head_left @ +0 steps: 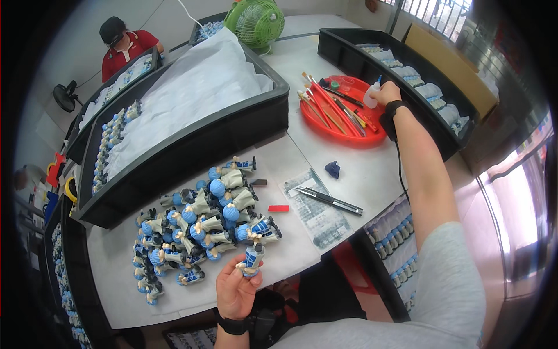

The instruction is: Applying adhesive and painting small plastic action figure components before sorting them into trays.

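Near the table's front edge, my left hand (236, 293) is closed around a small figurine (252, 260) in blue and white. Farther out on the right, my right hand (387, 93) grips a small white squeeze bottle (370, 98) with a blue tip, above the rim of a round red tray (342, 136). Paintbrushes (331, 110) and pens lie in that tray. To the left of my left hand spreads a heap of blue-haired figurines (197, 224), most lying on their sides.
A large black bin (192, 160) lined with white sheet stands behind the heap; another black bin (401, 81) is at the far right. A pen-like tool (328, 200) rests on a stained sheet beside a dark blue lump (332, 169). A green fan (254, 24) and a person (125, 49) are behind.
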`<state>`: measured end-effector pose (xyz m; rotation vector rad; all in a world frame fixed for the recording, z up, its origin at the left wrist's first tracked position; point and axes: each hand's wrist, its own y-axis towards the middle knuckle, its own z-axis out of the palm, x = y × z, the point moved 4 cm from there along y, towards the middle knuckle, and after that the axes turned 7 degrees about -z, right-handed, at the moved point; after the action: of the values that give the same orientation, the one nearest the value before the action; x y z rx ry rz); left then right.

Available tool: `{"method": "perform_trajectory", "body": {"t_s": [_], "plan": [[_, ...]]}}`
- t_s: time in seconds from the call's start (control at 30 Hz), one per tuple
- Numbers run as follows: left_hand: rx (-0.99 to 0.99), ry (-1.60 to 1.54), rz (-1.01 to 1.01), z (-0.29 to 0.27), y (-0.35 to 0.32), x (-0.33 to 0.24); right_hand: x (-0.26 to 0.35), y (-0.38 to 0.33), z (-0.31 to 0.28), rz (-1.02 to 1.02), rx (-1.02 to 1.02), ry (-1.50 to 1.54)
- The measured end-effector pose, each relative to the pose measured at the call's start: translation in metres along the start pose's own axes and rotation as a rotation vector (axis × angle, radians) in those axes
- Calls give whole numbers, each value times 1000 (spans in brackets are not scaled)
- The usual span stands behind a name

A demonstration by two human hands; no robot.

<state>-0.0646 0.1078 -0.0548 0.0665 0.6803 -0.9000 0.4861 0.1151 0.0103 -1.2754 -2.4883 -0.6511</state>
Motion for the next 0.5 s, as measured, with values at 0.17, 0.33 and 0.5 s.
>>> {"method": "perform_trajectory", "body": {"t_s": [0.17,0.33,0.5], "plan": [[22,-36,14,3,1,-1,-7,0,-3,-7,90,18],[61,-6,-5,4,5,1,27,-46,-29,-233,-272,-36],[40,-8,-4,1,3,1,112,-154,-21,-652,475,400]]}}
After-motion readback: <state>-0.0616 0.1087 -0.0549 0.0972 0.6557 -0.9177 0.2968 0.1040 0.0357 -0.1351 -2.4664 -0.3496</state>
